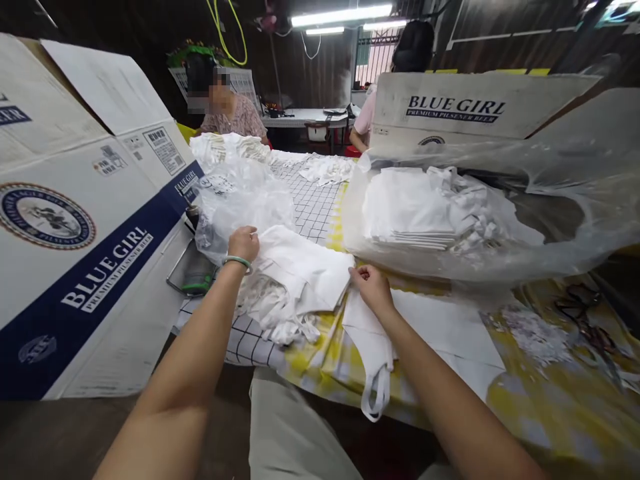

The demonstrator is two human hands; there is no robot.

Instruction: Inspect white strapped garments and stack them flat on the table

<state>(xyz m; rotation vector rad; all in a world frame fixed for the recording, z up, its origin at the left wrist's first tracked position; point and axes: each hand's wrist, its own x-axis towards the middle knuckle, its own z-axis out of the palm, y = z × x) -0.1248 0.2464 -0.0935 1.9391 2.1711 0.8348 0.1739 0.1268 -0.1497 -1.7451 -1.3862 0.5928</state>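
Observation:
White strapped garments, like camisole tops, lie in a loose pile (305,273) in front of me, with bunched straps hanging on the near side. My left hand (245,244), with a pale green bangle on the wrist, is closed at the pile's far left edge, apparently on the top garment's cloth. My right hand (371,287) pinches the right corner of that same top garment. Under my right wrist another white garment (363,320) lies flat, its looped strap hanging over the table edge. Beside it is a flat white piece (450,330).
Blue Girl beer cartons stand at left (120,200) and back right (460,100). A clear plastic bag (565,227) holds stacked white garments (405,207); another crumpled bag (240,200) lies left. White scraps (537,337) lie right. Two people sit across the table.

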